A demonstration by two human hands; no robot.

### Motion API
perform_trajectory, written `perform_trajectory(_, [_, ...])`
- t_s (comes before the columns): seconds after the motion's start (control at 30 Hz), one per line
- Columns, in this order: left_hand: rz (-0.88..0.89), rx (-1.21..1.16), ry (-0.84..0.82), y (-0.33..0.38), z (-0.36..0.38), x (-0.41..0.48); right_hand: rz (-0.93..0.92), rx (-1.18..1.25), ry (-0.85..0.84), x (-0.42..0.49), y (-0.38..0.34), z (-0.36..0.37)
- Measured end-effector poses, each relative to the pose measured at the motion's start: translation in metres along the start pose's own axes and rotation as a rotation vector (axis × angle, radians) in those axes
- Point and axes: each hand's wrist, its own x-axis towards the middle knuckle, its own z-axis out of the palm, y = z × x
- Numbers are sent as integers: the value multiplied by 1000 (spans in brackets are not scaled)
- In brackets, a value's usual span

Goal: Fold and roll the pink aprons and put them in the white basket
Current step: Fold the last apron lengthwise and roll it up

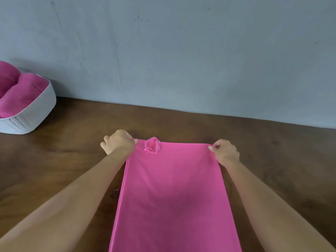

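1. Risk, uneven roll: the apron [172, 193] is held only at its two far corners. If one corner is drawn harder than the other, the far edge would likely skew and the roll come out cone-shaped.
2. Risk, loose ties: a bunched cord [151, 145] lies on the cloth just beside the left corner. It could slip off the far edge or form a lump inside the roll.
3. Risk, shifting layers: doubled edges show along the left side of the apron. A sideways tug could slide them apart and undo the fold.
4. Left hand [118, 142]: arm stretched forward, knuckles up, thumb and forefinger pinching the far left corner of the apron; the other fingers are curled.
5. Right hand [225, 151]: arm stretched forward, thumb and fingertips pinching the far right corner, fingers curled.
6. Apron, location: folded into a long strip, flat on the brown table [72, 160], running from the near edge of view to the hands.
7. Basket [36, 110]: white, on the table at far left against the grey wall [181, 51], well apart from the hands; holds pink rolls [23, 93].
8. Stage, judged: folding done, rolling not yet begun.
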Motion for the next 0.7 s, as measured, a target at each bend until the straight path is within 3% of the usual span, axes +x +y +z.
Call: perform_trajectory(0.7, [-169,-32,64,86,25,114,-108,-23,-24,160,-39,-7])
